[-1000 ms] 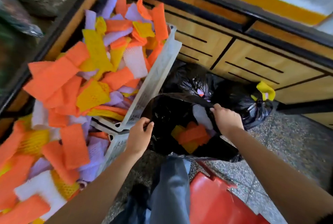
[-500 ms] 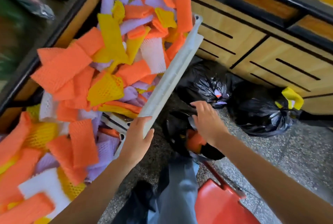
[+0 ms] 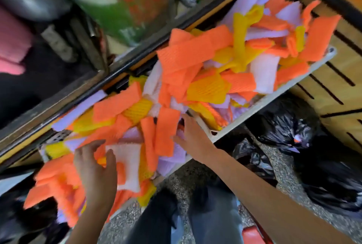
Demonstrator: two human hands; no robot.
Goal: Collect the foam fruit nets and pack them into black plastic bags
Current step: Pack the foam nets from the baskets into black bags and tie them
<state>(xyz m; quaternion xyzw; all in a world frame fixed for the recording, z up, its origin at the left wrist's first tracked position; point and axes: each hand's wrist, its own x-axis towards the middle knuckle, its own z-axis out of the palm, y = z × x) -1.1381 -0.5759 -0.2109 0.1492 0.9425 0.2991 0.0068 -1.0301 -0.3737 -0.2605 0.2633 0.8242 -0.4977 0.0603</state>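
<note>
A heap of orange, yellow, lilac and white foam fruit nets [image 3: 188, 61] overflows white plastic crates [image 3: 274, 96] across the middle of the head view. My left hand [image 3: 94, 167] hovers over the near part of the heap with fingers spread, its thumb beside a white net [image 3: 129, 161]. My right hand [image 3: 190, 134] lies flat on the nets by a crate corner, fingertips under an orange net [image 3: 166, 132]. Neither hand has closed on anything. Black plastic bags [image 3: 290, 132] sit on the floor to the right; the open bag [image 3: 252, 157] lies below my right forearm.
A wooden cabinet front [image 3: 337, 79] with black slots stands behind the bags. A dark shelf edge [image 3: 78, 94] runs diagonally along the far side of the crates. Speckled floor [image 3: 186, 177] and a red object [image 3: 252, 234] lie near my legs.
Both hands left the open black bag and the crate rim and moved left onto the heap of nets. The view swung left and the bags slid to the right edge.
</note>
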